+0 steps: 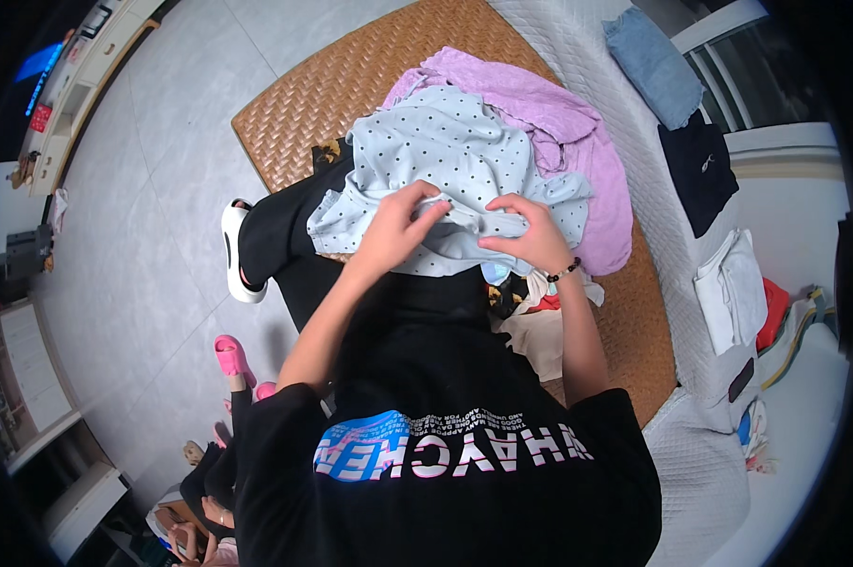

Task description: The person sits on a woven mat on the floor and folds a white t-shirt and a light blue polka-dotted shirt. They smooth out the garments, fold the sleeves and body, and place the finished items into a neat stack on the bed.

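A light blue garment with black dots lies loosely spread over my lap and the woven mat. Its near part is bunched up between my hands. At the left of the bunch, my left hand has its thumb and fingers closed on the fabric. My right hand, with a beaded bracelet at the wrist, grips a fold of the same garment from the right. Which part of the garment each hand has is hard to make out. Behind and to the right of it spreads a crumpled lilac garment.
A woven brown mat covers the seat beneath. Along the quilted backrest at right lie folded blue jeans, a black garment and a white garment. Mixed clothes sit by my right forearm. Pink slippers and other people are at lower left.
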A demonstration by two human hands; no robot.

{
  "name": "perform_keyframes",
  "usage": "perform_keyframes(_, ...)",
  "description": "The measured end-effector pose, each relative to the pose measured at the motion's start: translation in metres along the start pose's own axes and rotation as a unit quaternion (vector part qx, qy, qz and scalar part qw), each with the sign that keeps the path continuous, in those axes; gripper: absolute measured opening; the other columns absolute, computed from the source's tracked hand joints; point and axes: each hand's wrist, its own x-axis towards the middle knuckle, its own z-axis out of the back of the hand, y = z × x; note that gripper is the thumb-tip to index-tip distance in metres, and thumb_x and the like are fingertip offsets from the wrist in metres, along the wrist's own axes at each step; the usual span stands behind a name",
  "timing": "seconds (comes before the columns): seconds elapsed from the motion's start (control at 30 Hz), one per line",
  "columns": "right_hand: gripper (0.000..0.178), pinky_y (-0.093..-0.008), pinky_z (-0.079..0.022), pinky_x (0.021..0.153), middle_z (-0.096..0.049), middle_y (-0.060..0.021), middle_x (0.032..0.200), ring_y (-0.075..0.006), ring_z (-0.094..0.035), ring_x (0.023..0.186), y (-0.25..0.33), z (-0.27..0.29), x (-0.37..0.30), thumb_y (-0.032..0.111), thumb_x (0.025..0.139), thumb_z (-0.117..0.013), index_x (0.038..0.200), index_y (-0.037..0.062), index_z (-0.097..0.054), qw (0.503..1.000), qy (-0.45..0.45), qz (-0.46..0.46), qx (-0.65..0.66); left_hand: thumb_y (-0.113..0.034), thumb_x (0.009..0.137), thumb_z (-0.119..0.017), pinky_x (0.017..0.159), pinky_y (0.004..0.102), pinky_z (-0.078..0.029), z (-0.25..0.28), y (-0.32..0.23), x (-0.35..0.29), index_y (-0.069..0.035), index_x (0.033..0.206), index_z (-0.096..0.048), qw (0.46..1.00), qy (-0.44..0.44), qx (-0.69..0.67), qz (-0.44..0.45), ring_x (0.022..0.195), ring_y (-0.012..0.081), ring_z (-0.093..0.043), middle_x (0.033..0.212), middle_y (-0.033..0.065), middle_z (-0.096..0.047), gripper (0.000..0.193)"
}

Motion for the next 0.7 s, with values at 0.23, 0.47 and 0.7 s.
perform_keyframes(0.23, 0.021, -0.0273, -0.05, 0.074, -0.07, -0.009, 0.093, -0.0178, -0.066, 0.083, 0.015, 0.036, -0.005, 0.003, 0.074, -0.076, 0.093, -0.0027, -0.068, 0.996, -0.052, 0.004, -0.078, -0.021, 0.092, -0.065, 0.063, 0.0306, -0.046, 0.036, -0.021, 0.013, 0.002, 0.094, -0.061, 0.989, -0.044, 0.056, -0.132, 0.062, 0.0163, -0.053, 0.07, 0.0111, -0.058, 0.023)
perform_keyframes(0.47, 0.019, -0.028, -0.051, 0.071, -0.071, -0.0116, 0.086, -0.0179, -0.068, 0.077, 0.073, 0.066, 0.011, 0.002, 0.077, -0.072, 0.095, -0.0003, -0.072, 0.978, -0.185, 0.07, -0.069, -0.005, 0.088, -0.061, 0.063, 0.0284, -0.043, 0.065, -0.085, 0.018, -0.002, 0.097, -0.061, 0.988, -0.025, 0.081, -0.126, 0.072, 0.0154, -0.054, 0.082, 0.0057, -0.055, 0.01)
perform_keyframes(0.7, 0.022, -0.0258, -0.049, 0.066, -0.067, -0.0107, 0.078, -0.0117, -0.063, 0.069, 0.13, 0.164, 0.065, 0.005, 0.08, -0.07, 0.102, 0.0031, -0.073, 0.859, -0.272, 0.206, -0.382, 0.007, 0.078, -0.054, 0.072, 0.0375, -0.051, 0.141, -0.121, 0.07, -0.009, 0.109, -0.063, 0.905, -0.102, 0.329, -0.25, 0.079, 0.0295, -0.06, 0.095, 0.0135, -0.054, 0.036)
